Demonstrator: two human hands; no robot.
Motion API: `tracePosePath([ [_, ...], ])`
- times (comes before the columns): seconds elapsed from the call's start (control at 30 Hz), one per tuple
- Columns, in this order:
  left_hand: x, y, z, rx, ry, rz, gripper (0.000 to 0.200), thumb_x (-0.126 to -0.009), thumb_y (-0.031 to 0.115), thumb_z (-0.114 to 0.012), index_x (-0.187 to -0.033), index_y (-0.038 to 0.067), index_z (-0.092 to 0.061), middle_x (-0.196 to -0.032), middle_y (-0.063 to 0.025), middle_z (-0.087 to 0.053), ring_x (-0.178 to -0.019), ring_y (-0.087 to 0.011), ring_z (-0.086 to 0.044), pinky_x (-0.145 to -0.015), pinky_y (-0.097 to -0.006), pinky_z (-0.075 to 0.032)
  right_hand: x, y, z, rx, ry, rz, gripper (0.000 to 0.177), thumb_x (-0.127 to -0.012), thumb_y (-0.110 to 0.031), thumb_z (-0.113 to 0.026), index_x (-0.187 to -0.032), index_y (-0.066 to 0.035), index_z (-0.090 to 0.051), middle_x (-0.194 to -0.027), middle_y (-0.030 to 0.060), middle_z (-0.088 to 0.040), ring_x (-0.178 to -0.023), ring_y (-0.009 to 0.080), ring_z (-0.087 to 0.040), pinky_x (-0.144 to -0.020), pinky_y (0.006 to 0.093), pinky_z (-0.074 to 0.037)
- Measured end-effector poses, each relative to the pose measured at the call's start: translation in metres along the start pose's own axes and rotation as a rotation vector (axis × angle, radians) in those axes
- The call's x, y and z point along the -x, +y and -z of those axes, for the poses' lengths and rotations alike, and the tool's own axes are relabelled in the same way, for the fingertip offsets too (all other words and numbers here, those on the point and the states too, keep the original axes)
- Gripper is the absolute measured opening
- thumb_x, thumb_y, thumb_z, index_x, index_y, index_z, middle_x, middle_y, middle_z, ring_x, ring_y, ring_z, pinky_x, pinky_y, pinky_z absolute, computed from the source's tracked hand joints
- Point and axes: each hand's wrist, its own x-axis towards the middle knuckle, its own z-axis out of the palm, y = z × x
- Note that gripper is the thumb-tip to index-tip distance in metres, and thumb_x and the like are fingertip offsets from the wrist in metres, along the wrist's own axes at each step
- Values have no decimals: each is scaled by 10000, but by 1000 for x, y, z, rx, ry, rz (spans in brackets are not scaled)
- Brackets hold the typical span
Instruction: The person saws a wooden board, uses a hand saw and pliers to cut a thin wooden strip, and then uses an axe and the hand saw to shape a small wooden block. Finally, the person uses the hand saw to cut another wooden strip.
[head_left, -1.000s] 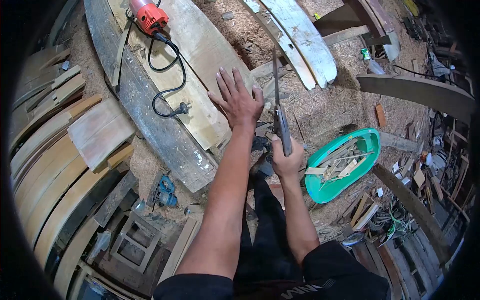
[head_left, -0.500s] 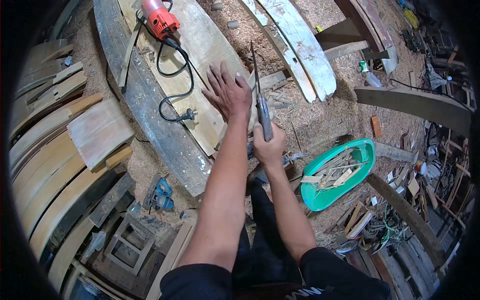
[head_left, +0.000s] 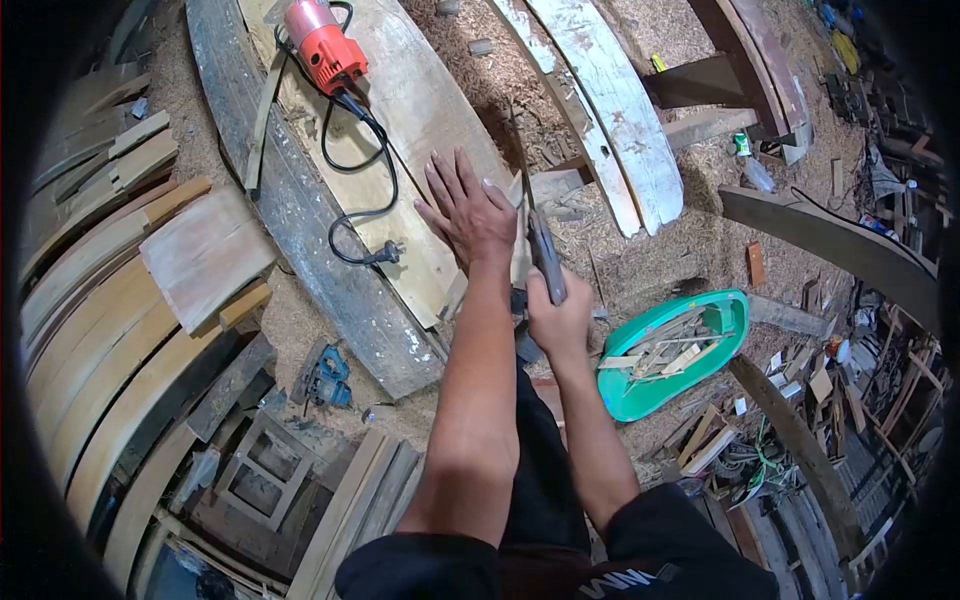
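My left hand (head_left: pixel 472 218) lies flat with fingers spread on a pale, curved wooden board (head_left: pixel 430 85), near its right edge. My right hand (head_left: pixel 560 318) is wrapped round the grey-brown handle of what looks like a handsaw (head_left: pixel 542 250). Its thin, dark blade points away from me beside the board's right edge, and I see it nearly edge-on, so its teeth cannot be made out. A red power tool (head_left: pixel 328 52) rests on the board beyond my left hand, its black cord (head_left: pixel 390 165) looping down to a plug. Under the board is a grey, paint-spotted plank (head_left: pixel 270 215).
At the right stands a green tub (head_left: pixel 655 400) holding wood scraps. A blue power tool (head_left: pixel 328 378) lies on the shavings at lower left. Curved timbers (head_left: pixel 110 345) are stacked at the left, and white-painted planks (head_left: pixel 620 120) stand at the back. Shavings cover the floor.
My right hand and the handsaw have drawn slightly back toward me and to the right in view. My left hand stays flat on the board. The whole view has shifted a little.
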Motion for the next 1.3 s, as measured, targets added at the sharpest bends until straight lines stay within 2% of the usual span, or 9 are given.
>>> tracePosePath([
  [0.2, -15, -4, 0, -19, -17, -10, 664, -921, 252, -461, -1549, 152, -270, -1628, -146, -188, -1511, -320, -144, -1180, -606, -46, 60, 0, 14, -4, -15, -173, 291, -901, -164, -626, -682, 2, -532, -553, -9, -445, -525, 63, -391, -474, 302, -331],
  [0.4, -8, -4, 2, 14, -22, -18, 644, -940, 241, -438, -1553, 160, -261, -1629, -147, -186, -1512, -317, -139, -1180, -606, -26, 9, -8, 5, 120, -32, -114, 221, -880, -149, -634, -735, 12, -588, -541, 29, -428, -526, 79, -403, -486, 319, -359],
  [0.7, -8, -6, 0, -11, -19, -13, 606, -959, 249, -416, -1545, 174, -285, -1631, -131, -191, -1513, -295, -144, -1182, -598, -29, 50, 27, 28, -40, -31, -159, 251, -888, -138, -637, -692, 1, -564, -550, -23, -421, -541, 53, -403, -490, 291, -342],
  [0.83, -6, -6, -4, -1, 6, -16, 613, -951, 253, -426, -1544, 178, -293, -1631, -124, -196, -1512, -293, -150, -1180, -602, -39, 42, 26, 19, 54, -36, -28, 258, -882, -152, -646, -689, -5, -557, -554, -28, -452, -533, 58, -421, -489, 290, -350],
  [0.97, -6, -7, -3, -2, 32, -24, 614, -946, 246, -436, -1540, 171, -300, -1629, -126, -202, -1511, -295, -152, -1175, -612, -56, 28, 22, 24, -130, -55, -247, 260, -883, -185, -656, -715, -6, -569, -557, -24, -454, -533, 64, -422, -491, 300, -350],
  [1.1, -5, -6, -5, 33, 61, -39, 601, -946, 238, -438, -1530, 164, -318, -1623, -132, -216, -1508, -299, -165, -1175, -618, -62, 25, 4, 33, 85, -60, -72, 286, -904, -187, -648, -713, 6, -556, -559, -26, -435, -544, 61, -400, -487, 287, -325],
  [1.2, -7, -9, -5, 53, 71, -36, 588, -948, 238, -435, -1522, 159, -333, -1616, -135, -231, -1505, -303, -172, -1173, -627, -60, 54, -26, 42, 49, 39, 40, 293, -923, -180, -626, -704, 1, -554, -556, -22, -431, -545, 58, -396, -488, 280, -318],
  [1.27, -3, -9, -4, 67, 71, -37, 583, -949, 239, -433, -1518, 155, -341, -1612, -137, -238, -1505, -304, -171, -1171, -634, -59, 64, -19, 57, -368, -23, -171, 326, -917, -135, -575, -617, -59, -475, -521, -10, -406, -488, 61, -385, -486, 282, -320],
  [1.3, -4, -9, -3, 82, 75, -39, 581, -949, 239, -432, -1517, 152, -343, -1610, -137, -242, -1505, -304, -169, -1171, -636, -58, 63, 1, 60, -677, -125, -174, 346, -918, -158, -540, -600, -84, -427, -508, -17, -365, -463, 72, -354, -488, 294, -308],
])
